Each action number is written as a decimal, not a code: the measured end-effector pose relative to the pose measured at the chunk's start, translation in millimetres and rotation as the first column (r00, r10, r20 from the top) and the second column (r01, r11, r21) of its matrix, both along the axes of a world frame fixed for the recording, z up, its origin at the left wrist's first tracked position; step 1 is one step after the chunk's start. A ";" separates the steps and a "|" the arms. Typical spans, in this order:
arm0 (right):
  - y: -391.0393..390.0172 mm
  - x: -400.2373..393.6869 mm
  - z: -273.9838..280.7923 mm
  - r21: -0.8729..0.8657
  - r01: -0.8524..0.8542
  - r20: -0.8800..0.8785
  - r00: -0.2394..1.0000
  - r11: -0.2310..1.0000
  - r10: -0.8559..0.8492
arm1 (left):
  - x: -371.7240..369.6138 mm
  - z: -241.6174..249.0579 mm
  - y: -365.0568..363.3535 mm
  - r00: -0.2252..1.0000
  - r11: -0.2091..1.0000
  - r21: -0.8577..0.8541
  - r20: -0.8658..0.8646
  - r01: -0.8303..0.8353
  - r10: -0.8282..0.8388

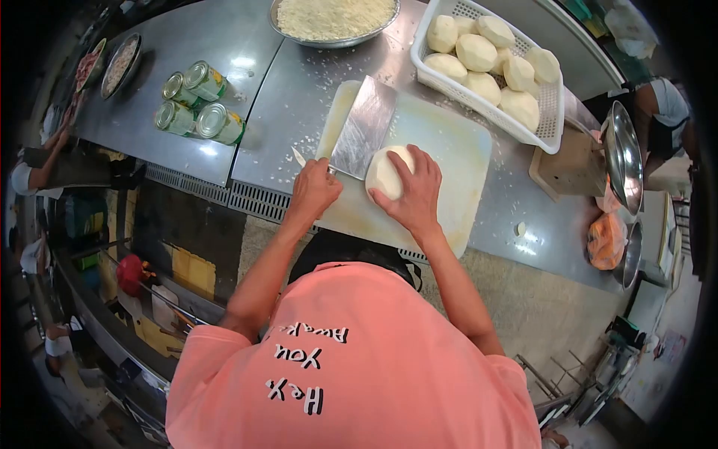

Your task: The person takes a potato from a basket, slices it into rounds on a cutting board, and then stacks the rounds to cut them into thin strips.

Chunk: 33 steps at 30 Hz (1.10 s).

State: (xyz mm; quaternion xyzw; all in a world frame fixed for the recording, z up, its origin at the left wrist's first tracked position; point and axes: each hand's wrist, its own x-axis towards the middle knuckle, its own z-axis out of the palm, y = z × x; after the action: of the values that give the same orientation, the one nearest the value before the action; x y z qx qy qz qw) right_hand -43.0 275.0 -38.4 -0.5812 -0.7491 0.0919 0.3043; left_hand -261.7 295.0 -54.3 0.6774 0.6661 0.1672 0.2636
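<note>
Head view: left hand (313,191) wrapped tight round cleaver (364,127) handle, blade flat-ish, lying across cutting board (456,150), its edge right against peeled root. Right hand (413,187) spread wide, palm and fingers cupped over that pale round root (385,173), pinning it on board. White basket (550,123) of more peeled roots just past board, right side. Four cans (196,102) well off left on steel table (224,45). Tray of shredded white stuff (333,16) at far edge.
</note>
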 end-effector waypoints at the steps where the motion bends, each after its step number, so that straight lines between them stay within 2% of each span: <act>1: 1.1 -1.2 1.3 0.001 -0.004 -0.001 1.000 1.000 0.004 | -6.0 12.5 -0.7 1.000 1.000 -0.017 -0.006 0.021 -0.021; 2: 0.5 -1.7 3.0 -0.004 0.013 -0.006 1.000 1.000 -0.013 | -12.0 26.5 -4.7 0.997 0.998 -0.007 0.035 0.069 -0.068; 6: 5.1 -2.7 9.1 0.025 0.012 -0.007 1.000 1.000 -0.012 | -7.8 43.9 -28.4 0.992 0.992 0.000 0.018 0.126 -0.126; 8: 14.4 0.2 4.9 0.016 -0.037 -0.079 0.996 0.999 0.038 | 4.1 41.8 -30.9 0.981 0.972 -0.166 0.134 0.164 -0.142; 9: 18.2 0.8 6.4 0.008 -0.076 -0.145 0.986 0.997 0.076 | 10.4 43.7 -29.8 0.981 0.973 -0.167 0.135 0.160 -0.138; 10: 21.5 -1.7 9.1 0.093 -0.084 -0.128 0.987 0.992 0.095 | 16.4 45.9 -26.6 0.986 0.983 -0.133 0.124 0.129 -0.112; 15: 36.9 -7.3 1.1 0.067 -0.120 -0.100 0.987 0.991 0.126 | 10.2 80.0 -28.1 0.991 0.988 -0.094 0.066 0.121 -0.115; 18: 36.8 -12.1 7.2 0.055 -0.111 -0.036 0.993 0.992 0.113 | 0.8 103.8 -50.4 0.984 0.977 -0.120 0.031 0.178 -0.176; 21: 38.1 -11.8 8.4 0.055 -0.113 0.016 0.994 0.992 0.112 | -7.6 126.4 -65.8 0.969 0.963 -0.132 0.108 0.235 -0.222; 23: 37.5 -11.4 7.9 0.054 -0.120 0.019 0.993 0.991 0.119 | -8.9 140.8 -70.4 0.971 0.939 -0.248 0.073 0.239 -0.228; 26: 37.6 -11.5 7.8 0.059 -0.121 0.026 0.992 0.991 0.120 | 5.3 116.1 -67.9 0.983 0.945 -0.271 0.039 0.185 -0.181; 28: 38.7 -11.5 7.8 0.059 -0.123 0.007 0.992 0.991 0.123 | 25.8 68.6 -49.7 0.987 0.959 -0.240 -0.019 0.151 -0.160; 30: 36.6 -10.2 7.7 0.061 -0.126 0.000 0.992 0.990 0.127 | 40.3 29.2 -25.1 0.985 0.970 -0.172 0.016 0.173 -0.173; 32: 38.5 -10.0 7.8 0.065 -0.134 -0.003 0.991 0.989 0.134 | 41.2 32.1 -19.2 0.981 0.977 -0.099 0.055 0.189 -0.184; 33: 39.2 -10.2 7.4 0.083 -0.132 -0.003 0.991 0.988 0.132 | 36.7 56.5 -22.2 0.982 0.976 -0.112 0.039 0.188 -0.185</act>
State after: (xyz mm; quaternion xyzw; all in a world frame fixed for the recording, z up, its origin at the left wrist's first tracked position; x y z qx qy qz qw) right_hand -53.3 314.2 -31.0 -0.5167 -0.7878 0.0833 0.3247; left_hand -225.0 272.8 2.2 0.7181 0.6044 0.1127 0.3260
